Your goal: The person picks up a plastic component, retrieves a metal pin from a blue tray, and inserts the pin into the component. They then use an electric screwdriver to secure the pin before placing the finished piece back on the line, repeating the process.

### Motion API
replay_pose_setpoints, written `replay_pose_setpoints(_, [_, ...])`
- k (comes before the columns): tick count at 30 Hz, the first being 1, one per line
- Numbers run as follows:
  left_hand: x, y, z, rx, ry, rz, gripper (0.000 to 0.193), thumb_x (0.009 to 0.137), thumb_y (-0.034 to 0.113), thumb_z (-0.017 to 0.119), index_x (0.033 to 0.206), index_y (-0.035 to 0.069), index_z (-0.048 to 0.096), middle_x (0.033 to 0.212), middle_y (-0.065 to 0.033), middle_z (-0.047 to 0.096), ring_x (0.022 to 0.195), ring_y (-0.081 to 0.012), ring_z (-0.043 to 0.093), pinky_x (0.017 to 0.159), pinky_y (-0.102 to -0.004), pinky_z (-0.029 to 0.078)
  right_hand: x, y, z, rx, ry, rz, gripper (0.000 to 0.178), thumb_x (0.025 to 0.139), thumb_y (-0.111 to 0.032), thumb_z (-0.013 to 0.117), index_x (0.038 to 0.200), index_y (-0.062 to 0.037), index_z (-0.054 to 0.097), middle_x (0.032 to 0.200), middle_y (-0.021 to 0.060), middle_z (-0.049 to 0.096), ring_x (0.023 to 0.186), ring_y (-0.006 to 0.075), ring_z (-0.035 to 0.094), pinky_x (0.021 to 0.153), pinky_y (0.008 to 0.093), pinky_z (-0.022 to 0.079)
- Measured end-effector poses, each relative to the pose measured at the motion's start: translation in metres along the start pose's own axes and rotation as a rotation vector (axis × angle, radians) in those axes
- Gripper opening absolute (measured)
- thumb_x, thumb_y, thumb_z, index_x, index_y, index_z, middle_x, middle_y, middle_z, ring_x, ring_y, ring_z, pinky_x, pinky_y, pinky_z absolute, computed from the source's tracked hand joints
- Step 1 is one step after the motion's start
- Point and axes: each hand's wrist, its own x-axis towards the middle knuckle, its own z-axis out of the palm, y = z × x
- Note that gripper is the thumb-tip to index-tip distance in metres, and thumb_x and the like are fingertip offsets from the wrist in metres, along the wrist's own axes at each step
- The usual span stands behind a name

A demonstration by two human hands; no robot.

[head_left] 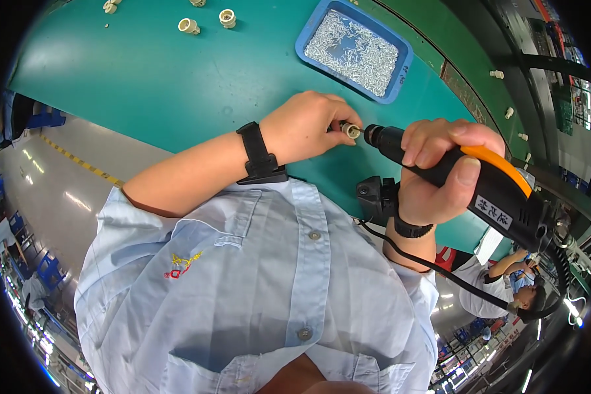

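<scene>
My left hand (299, 128) pinches a small cream-coloured cylindrical fitting (352, 131), like a lamp socket, with its open end turned to the right. Wrapped in the fingers of my right hand (450, 164) is a black electric screwdriver (515, 213) with an orange lever. Its tip points left into or right at the fitting's mouth; I cannot tell whether it touches a screw inside. Beyond both hands stands a blue tray (398, 90) holding many small silver screws or pins (351, 52).
Loose cream fittings (189, 26) lie on the green table (144, 85) at the far left. More fittings (497, 75) sit spaced along a green strip at the right. A black cable (453, 281) loops below the screwdriver. Another person (482, 289) is at the lower right.
</scene>
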Motion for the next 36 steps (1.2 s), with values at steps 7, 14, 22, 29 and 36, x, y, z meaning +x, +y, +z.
replay_pose_setpoints(7, [-0.003,-0.004,0.001,0.006,0.023,0.059,0.016,0.072,0.010,0.068,0.088,0.005,0.066,0.077,-0.0079,0.061,0.069,-0.0243,0.060,0.062,-0.0330,0.047,0.003,0.001,0.007,0.070,-0.002,0.055,0.032,0.083,-0.025,0.064,0.090,-0.0022,0.043,0.055,0.0057,0.047,0.045,0.0155,0.048,0.045,0.0293,0.043])
replay_pose_setpoints(14, [-0.005,-0.003,-0.001,0.065,0.005,0.100,0.019,0.071,0.004,0.067,0.090,0.004,0.064,0.082,-0.0087,0.062,0.072,-0.0242,0.059,0.064,-0.0320,0.048,0.003,0.003,0.008,0.059,-0.020,0.049,0.031,0.083,-0.025,0.064,0.090,-0.0021,0.044,0.057,0.0058,0.049,0.044,0.0147,0.047,0.044,0.0281,0.043])
replay_pose_setpoints(22, [0.007,0.015,-0.026,0.148,0.017,0.203,0.023,0.072,0.006,0.067,0.094,0.004,0.063,0.090,-0.0124,0.061,0.076,-0.0278,0.059,0.067,-0.0361,0.048,-0.003,-0.039,-0.024,0.208,-0.009,-0.258,0.036,0.086,-0.035,0.057,0.098,-0.0034,0.045,0.062,0.0036,0.048,0.047,0.0139,0.047,0.044,0.0262,0.038])
replay_pose_setpoints(29, [0.061,0.000,-0.057,0.633,0.066,0.203,0.018,0.072,0.010,0.068,0.088,0.005,0.064,0.086,-0.0116,0.062,0.077,-0.0298,0.060,0.069,-0.0378,0.047,-0.013,-0.034,-0.021,0.078,0.104,-0.279,0.034,0.088,-0.037,0.049,0.095,-0.0043,0.049,0.059,0.0007,0.042,0.046,0.0103,0.041,0.045,0.0238,0.031])
replay_pose_setpoints(36, [0.072,0.008,-0.055,0.419,0.056,0.142,0.008,0.073,0.010,0.066,0.075,0.003,0.063,0.076,-0.0116,0.063,0.076,-0.0288,0.061,0.071,-0.0378,0.047,-0.019,-0.037,-0.020,0.036,0.148,-0.230,0.032,0.088,-0.035,0.049,0.093,-0.0037,0.047,0.057,0.0013,0.040,0.046,0.0110,0.041,0.046,0.0252,0.032])
